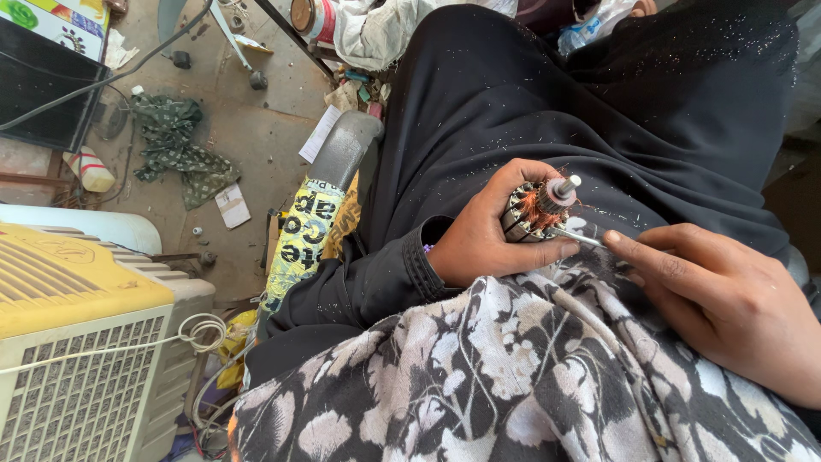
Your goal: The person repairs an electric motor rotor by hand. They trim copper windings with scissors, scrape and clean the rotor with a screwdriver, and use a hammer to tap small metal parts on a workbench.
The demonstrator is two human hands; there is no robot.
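My left hand (pixel 487 235) grips a small motor armature (pixel 534 210), a slotted metal core with copper windings and a short shaft sticking up. It rests on my lap, over black clothing dusted with white specks. My right hand (pixel 727 299) comes in from the right and holds a thin metal tool (pixel 577 237). The tool's tip touches the armature's side, next to my left thumb. A black and white flowered cloth (pixel 513 376) lies over my knees just below both hands.
A yellow and cream air cooler (pixel 77 342) stands at the lower left with a white cord on it. A chair arm wrapped in printed tape (pixel 308 231) is beside my left elbow. A green rag (pixel 175 145), papers and scraps lie on the concrete floor.
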